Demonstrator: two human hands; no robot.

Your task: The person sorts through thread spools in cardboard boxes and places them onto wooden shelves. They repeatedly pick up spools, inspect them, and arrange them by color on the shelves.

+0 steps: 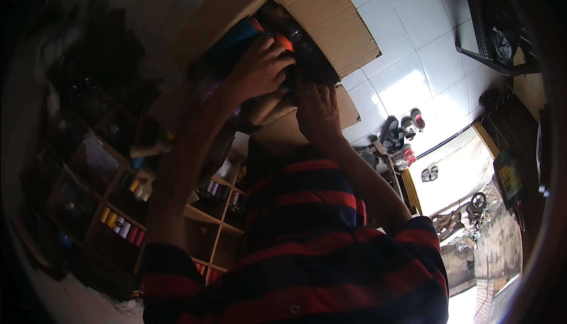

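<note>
Across head view's top: corrugated cardboard box (333, 23), flaps splayed, on glossy floor tiles (390, 23). Left hand (257, 70) over the opening, fingers curved, slightly apart, beside smooth orange item (284, 42); cannot tell if clamped. Right hand (319, 111) at near side, fingertips lost in shadow, grip likewise unclear. Teal item (233, 43) partly hidden; dark, shiny contents (304, 46) hard to make out.

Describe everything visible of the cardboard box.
The box is brown and looks like corrugated cardboard. It stands open, apparently on the pale tiled floor, its flaps splayed outward. A teal thing and an orange one show in its dark inside. The left hand reaches over the opening; the right hand is at the near side. Its underside is hidden.
</note>
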